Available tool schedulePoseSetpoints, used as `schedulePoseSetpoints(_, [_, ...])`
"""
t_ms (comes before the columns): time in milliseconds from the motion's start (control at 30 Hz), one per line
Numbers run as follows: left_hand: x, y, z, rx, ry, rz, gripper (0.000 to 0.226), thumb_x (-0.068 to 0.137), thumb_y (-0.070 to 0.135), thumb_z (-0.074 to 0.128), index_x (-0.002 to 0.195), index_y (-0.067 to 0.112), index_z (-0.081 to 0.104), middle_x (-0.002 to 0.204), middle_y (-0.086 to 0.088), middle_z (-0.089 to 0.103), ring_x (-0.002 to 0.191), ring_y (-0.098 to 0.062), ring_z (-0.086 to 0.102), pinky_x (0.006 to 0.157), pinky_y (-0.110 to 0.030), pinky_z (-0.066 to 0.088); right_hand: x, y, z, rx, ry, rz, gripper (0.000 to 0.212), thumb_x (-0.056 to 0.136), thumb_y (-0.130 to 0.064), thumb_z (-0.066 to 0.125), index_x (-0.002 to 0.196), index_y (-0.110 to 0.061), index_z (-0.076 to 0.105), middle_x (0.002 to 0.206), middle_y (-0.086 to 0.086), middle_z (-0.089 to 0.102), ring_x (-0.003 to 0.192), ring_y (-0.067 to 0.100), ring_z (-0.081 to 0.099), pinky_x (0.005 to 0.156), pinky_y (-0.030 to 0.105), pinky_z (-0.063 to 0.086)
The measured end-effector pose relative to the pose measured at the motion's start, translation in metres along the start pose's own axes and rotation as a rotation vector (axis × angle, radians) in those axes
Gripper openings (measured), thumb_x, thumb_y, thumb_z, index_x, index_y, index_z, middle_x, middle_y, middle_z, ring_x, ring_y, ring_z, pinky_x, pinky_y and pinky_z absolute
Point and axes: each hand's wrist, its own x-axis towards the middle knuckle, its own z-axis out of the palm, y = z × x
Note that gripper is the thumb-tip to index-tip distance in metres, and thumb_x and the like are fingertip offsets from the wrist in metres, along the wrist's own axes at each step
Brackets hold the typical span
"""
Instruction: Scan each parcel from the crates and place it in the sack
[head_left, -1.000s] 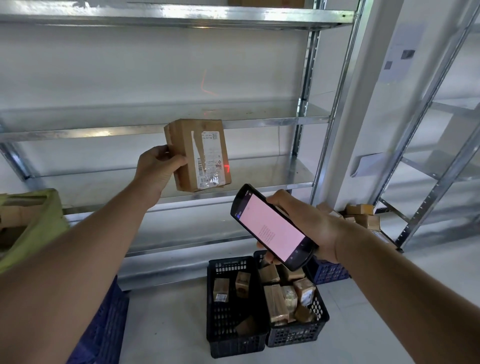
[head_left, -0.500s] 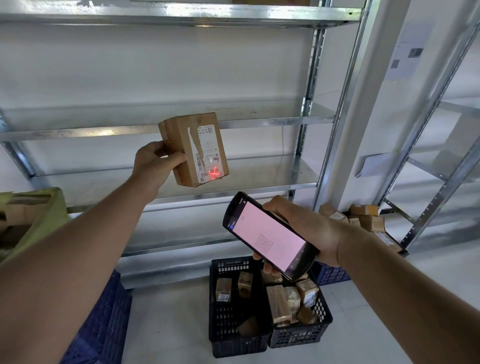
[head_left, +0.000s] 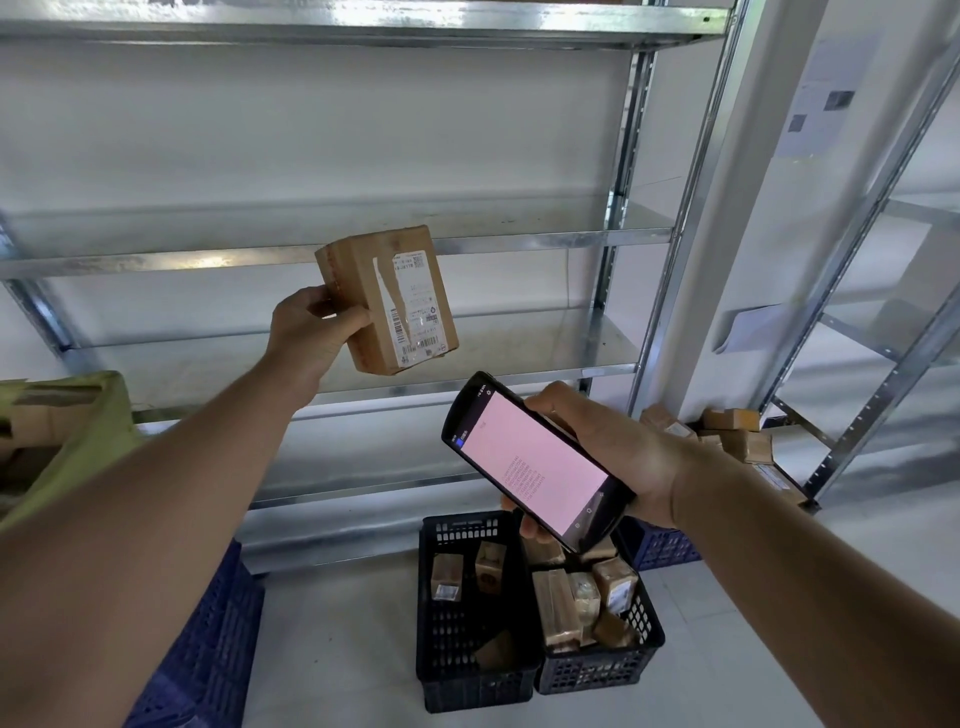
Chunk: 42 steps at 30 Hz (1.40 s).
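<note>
Mid-scan in a stockroom: grips a brown cardboard parcel (head_left: 387, 301) in the left hand (head_left: 311, 332), thumb across the front face and fingers curled round the back edge. Holds it up in the air before a bare metal shelf (head_left: 519, 343), tilted, with the torn white label (head_left: 415, 312) turned toward the reader. Clasps a black handheld scanner (head_left: 535, 462) in the right hand (head_left: 613, 457), thumb over the upper edge and a fingertip showing beneath the lower one, top end aimed up at the label from just below and to the right. Displays a pink screen with a few lines of small text, too fine to read. Shows no red beam on the label, so cannot tell whether read or unread. Judged to sit at the scanning step, at or near its end.

Calls next, by that judgement, for a glance at the screen to confirm. Then calls for a swing of the parcel left and down to the green sack (head_left: 98, 415) at the left edge, mouth open with brown boxes inside, and a loosening of the grip above it.

Leaves plenty after that: a left black crate (head_left: 467, 670) on the floor below the scanner, down to a few small boxes, and touching it a right black crate (head_left: 602, 670), well stocked. Also in view: a blue crate (head_left: 208, 649) low at the left near the sack, and loose boxes (head_left: 737, 436) heaped on the floor by the right-hand rack.
</note>
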Motion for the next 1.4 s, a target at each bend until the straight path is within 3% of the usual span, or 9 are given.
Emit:
schedulePoseSetpoints(100, [-0.005,-0.002,0.005,0.002,-0.006,-0.019,0.058,0.056,0.044,0.084,0.11,0.023,0.076,0.111,0.003,0.079,0.11,-0.021,0.073,0.105,-0.049,0.057,0.007,0.004,0.001,0.066,0.021,-0.101,0.061,0.107,-0.059,0.04,0.133,-0.01,0.067,0.12,0.031,0.075,0.096,0.043,0.072,0.096,0.05,0.058])
schedulePoseSetpoints(233, [-0.015,-0.009,0.013,-0.037,0.019,-0.065,0.034,0.087,0.022,0.082,0.119,0.016,0.071,0.115,0.004,0.077,0.109,-0.019,0.073,0.105,-0.047,0.058,0.022,0.007,0.01,0.278,0.066,-0.298,0.06,0.109,-0.055,0.035,0.133,-0.012,0.068,0.114,0.027,0.074,0.093,0.041,0.07,0.09,0.047,0.059])
schedulePoseSetpoints(400, [-0.041,-0.019,0.002,-0.137,0.1,-0.177,0.043,0.09,0.024,0.08,0.129,0.015,0.065,0.125,0.001,0.075,0.115,-0.024,0.072,0.104,-0.049,0.058,0.047,0.003,0.032,0.569,0.119,-0.475,0.06,0.108,-0.055,0.033,0.133,-0.013,0.067,0.108,0.022,0.072,0.09,0.036,0.071,0.085,0.046,0.062])
schedulePoseSetpoints(633, [-0.079,-0.036,-0.07,-0.218,0.273,-0.259,0.025,0.091,0.022,0.079,0.11,0.022,0.063,0.126,-0.005,0.073,0.116,-0.026,0.071,0.099,-0.05,0.06,0.081,-0.008,0.097,0.577,0.047,-0.456,0.058,0.108,-0.054,0.036,0.139,-0.012,0.064,0.108,0.019,0.071,0.088,0.037,0.073,0.088,0.048,0.06])
schedulePoseSetpoints(900, [-0.095,-0.075,-0.21,-0.237,0.433,-0.307,0.031,0.088,0.018,0.081,0.116,0.014,0.067,0.113,-0.006,0.076,0.102,-0.024,0.076,0.087,-0.046,0.064,0.131,-0.033,0.239,0.546,-0.047,-0.441,0.058,0.108,-0.053,0.034,0.137,-0.013,0.064,0.103,0.016,0.075,0.089,0.033,0.073,0.081,0.043,0.064])
schedulePoseSetpoints(1133, [-0.081,-0.123,-0.342,-0.278,0.431,-0.354,0.054,0.083,0.023,0.086,0.132,0.017,0.063,0.118,-0.008,0.077,0.101,-0.025,0.078,0.087,-0.05,0.065,0.187,-0.058,0.376,0.58,-0.067,-0.445,0.05,0.107,-0.046,0.033,0.117,-0.012,0.069,0.095,0.013,0.072,0.083,0.03,0.069,0.086,0.046,0.054])
schedulePoseSetpoints(1400, [-0.047,-0.159,-0.463,-0.323,0.5,-0.413,0.09,0.075,0.028,0.087,0.152,0.03,0.041,0.13,-0.009,0.069,0.109,-0.031,0.074,0.085,-0.055,0.064,0.257,-0.081,0.468,0.519,-0.007,-0.339,0.059,0.107,-0.052,0.034,0.127,-0.008,0.068,0.103,0.018,0.072,0.089,0.035,0.07,0.087,0.047,0.053])
